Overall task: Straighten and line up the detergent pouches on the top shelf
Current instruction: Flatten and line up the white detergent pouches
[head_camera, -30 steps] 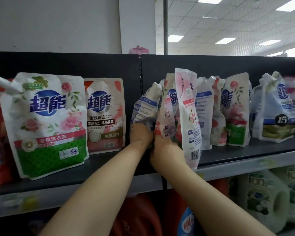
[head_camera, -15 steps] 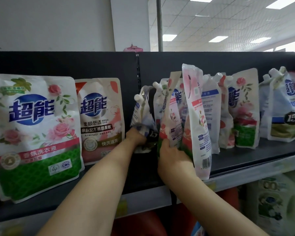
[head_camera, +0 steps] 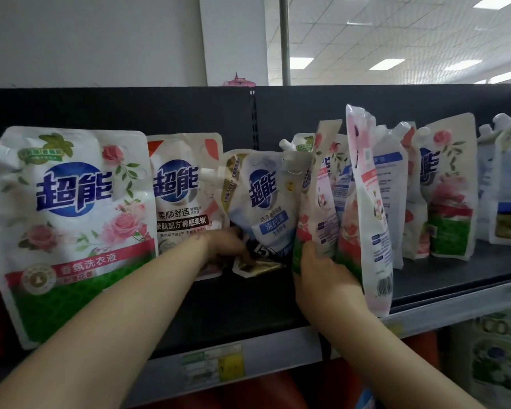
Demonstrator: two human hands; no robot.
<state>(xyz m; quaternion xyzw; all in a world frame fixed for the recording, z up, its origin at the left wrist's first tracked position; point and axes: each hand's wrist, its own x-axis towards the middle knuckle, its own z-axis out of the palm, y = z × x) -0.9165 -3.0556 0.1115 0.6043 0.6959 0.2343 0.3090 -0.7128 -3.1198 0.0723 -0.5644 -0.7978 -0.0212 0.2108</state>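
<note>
Blue pouch in left fingers — rose pouch, right

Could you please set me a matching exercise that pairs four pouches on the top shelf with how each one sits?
Things:
1. large rose pouch
2. cream pouch
3. blue-and-white pouch
4. barcode pouch

States:
A. gripped low down by the left hand
B. turned sideways, in the bunch the right hand grips
C. farthest left, front facing out
D. facing out, partly behind the left wrist

Pairs: 1-C, 2-D, 3-A, 4-B.
</note>
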